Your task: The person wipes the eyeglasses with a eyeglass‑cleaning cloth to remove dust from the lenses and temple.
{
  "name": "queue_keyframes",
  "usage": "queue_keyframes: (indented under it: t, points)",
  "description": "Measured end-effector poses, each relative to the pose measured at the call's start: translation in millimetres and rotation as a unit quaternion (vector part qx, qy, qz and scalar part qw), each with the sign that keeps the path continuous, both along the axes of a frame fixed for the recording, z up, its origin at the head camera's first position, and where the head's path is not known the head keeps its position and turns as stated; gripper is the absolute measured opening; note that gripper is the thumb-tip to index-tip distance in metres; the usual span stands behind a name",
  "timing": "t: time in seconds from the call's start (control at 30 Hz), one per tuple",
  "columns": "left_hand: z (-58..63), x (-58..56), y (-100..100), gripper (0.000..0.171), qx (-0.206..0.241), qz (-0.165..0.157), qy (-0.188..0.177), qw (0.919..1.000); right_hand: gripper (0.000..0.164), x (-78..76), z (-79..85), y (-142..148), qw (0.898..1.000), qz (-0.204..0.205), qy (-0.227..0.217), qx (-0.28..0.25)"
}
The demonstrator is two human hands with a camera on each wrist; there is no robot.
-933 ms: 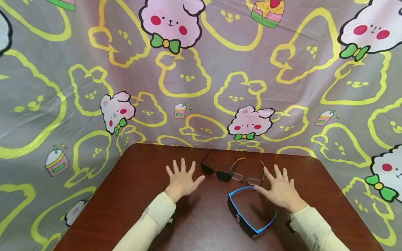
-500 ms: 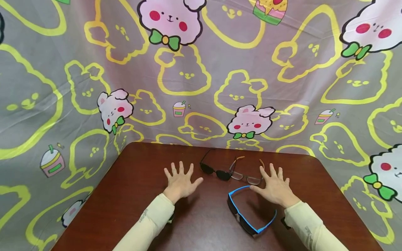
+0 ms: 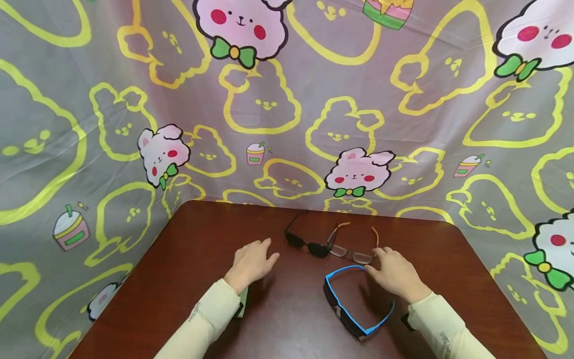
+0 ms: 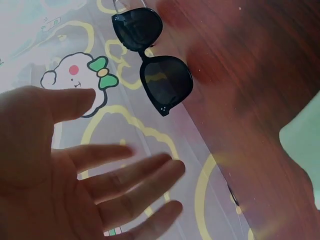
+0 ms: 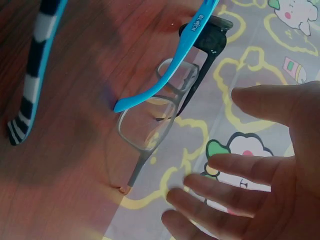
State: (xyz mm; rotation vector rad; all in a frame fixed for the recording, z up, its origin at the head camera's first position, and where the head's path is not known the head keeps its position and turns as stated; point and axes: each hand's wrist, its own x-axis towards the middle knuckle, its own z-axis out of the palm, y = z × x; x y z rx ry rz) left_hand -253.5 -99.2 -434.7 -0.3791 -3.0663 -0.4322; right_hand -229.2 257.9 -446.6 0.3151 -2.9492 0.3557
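My left hand [image 3: 249, 263] hovers over the left half of the table, palm down, fingers loosely bent and holding nothing. Black sunglasses [image 3: 319, 250] lie to its right near the back; the left wrist view shows their dark lenses beyond the thumb. My right hand [image 3: 396, 271] also holds nothing, fingers relaxed. In the head view its fingertips overlap the right end of the clear-lensed eyeglasses [image 3: 361, 258], which have orange-tipped temples. Blue-framed sunglasses [image 3: 352, 324] with dark lenses lie left of and below that hand, one blue temple [image 5: 185, 45] crossing the eyeglasses in the right wrist view.
The brown wooden table [image 3: 287, 319] ends at a grey curtain [image 3: 287, 144] printed with cartoon rabbits, which hangs behind it and at both sides. A pale green item [image 3: 243, 303] lies partly hidden under my left wrist.
Both hands had their fingers spread wide and straight; now the fingers have come together and bent loosely. The hands stay near the same places, and the glasses have not moved.
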Motion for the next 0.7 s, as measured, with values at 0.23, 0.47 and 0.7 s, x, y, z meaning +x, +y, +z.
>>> queue_keyframes:
  t: [0.23,0.47,0.7]
  points:
    - [2.3,4.3,-14,0.042,0.006,-0.002,0.005,1.0,0.039,4.4,1.1,-3,1.0,0.008,0.005,0.003]
    - [-8.2,3.7,-40,0.04,-0.008,0.017,-0.033,0.9993,0.037,12.0,4.0,-3,1.0,0.011,0.007,-0.003]
    - [-23.4,11.2,-65,0.044,-0.018,0.052,-0.1,0.9935,0.031,21.9,5.9,0,1.0,0.02,-0.005,-0.007]
